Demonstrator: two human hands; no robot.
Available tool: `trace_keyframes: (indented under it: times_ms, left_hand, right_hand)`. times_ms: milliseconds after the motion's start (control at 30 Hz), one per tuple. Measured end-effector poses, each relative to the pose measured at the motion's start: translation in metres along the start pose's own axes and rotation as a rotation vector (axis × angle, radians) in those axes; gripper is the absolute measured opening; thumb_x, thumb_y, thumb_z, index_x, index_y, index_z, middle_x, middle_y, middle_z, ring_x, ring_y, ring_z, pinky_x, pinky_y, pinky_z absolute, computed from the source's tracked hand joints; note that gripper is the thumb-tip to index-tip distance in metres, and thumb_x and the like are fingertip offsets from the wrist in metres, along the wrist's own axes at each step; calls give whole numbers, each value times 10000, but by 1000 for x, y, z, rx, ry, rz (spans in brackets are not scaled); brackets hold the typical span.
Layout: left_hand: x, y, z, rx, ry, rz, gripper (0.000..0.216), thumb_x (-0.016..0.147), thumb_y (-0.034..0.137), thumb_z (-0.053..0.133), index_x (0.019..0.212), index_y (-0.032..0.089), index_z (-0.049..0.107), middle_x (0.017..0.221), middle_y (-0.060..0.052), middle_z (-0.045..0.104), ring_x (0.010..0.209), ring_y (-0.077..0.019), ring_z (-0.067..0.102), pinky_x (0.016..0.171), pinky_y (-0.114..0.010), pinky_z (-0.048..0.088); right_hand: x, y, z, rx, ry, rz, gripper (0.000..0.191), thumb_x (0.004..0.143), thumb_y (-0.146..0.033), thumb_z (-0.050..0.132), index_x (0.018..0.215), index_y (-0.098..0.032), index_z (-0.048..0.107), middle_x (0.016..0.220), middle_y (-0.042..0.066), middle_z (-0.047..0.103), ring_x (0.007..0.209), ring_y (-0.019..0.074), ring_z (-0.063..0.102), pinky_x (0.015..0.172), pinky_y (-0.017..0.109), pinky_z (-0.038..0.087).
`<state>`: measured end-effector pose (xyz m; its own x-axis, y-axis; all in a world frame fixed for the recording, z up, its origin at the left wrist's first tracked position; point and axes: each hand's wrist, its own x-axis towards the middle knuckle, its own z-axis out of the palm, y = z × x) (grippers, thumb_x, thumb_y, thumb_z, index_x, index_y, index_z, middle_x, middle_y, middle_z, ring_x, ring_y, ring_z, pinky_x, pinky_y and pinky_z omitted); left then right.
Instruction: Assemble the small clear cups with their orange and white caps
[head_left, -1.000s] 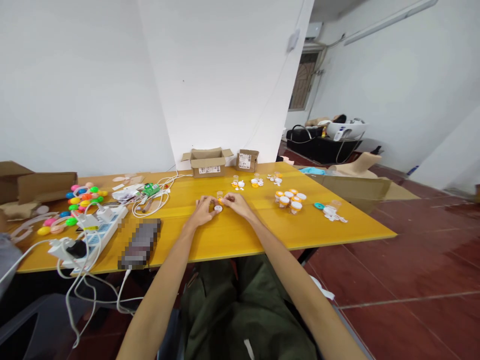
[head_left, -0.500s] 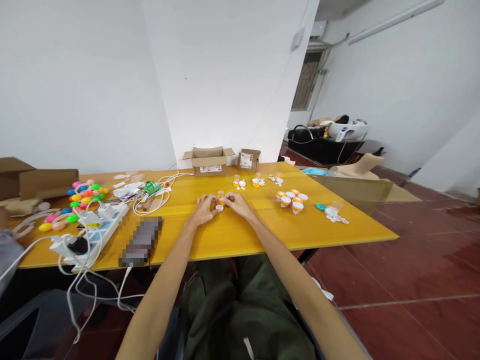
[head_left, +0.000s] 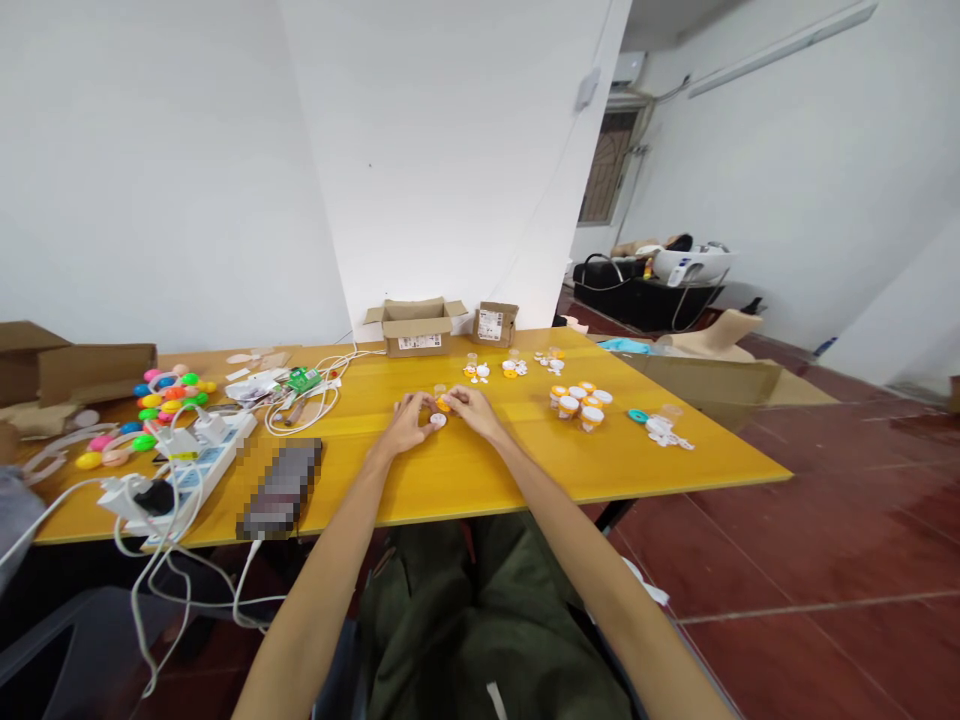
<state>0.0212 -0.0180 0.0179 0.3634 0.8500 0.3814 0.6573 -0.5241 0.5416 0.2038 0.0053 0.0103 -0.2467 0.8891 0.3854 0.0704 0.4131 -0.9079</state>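
Observation:
At the middle of the table, my left hand (head_left: 407, 424) is closed with its thumb at a small white round piece (head_left: 438, 421). My right hand (head_left: 475, 412) pinches a small orange ring-shaped part (head_left: 442, 404) between thumb and fingers, just above the white piece. Behind the fingertips stands a small clear plastic cup (head_left: 440, 390), partly hidden. Further back lie small groups of loose white and orange parts (head_left: 511, 369). To the right of my hands is a cluster of clear jars with white and orange lids (head_left: 574, 400).
A teal ring (head_left: 638, 416) and white pieces (head_left: 667, 433) lie at the right. Open cardboard box (head_left: 416, 328) and a smaller box (head_left: 495, 324) stand against the wall. On the left are a phone (head_left: 283, 487), a power strip (head_left: 214, 465), cables and colourful balls (head_left: 172, 393).
My hands stay almost in place, with slight finger movement at the small parts. The whole view has shifted a little.

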Motion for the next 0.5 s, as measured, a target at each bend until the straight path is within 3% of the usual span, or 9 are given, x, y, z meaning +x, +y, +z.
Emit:
trace_keyframes:
  times_ms: [233,500]
  left_hand:
    - [-1,-1,0,28,14,64,373,833,332,668,1191,305,569,1181,-21,665,1155,-252,556,1030,-429,396]
    - [-2,4,-1,35,18,37,403,836,329,662,1228,309,569,1238,-27,654,1193,-261,537,1059,-436,377]
  right_hand:
    - [1,2,0,44,31,31,461,703,-659,696,675,-217,570,652,-5,632,628,152,580,584,270,471]
    - [1,2,-5,109,-1,106,515,668,-715,712,719,-212,613,667,14,680,614,157,616,572,274,484]
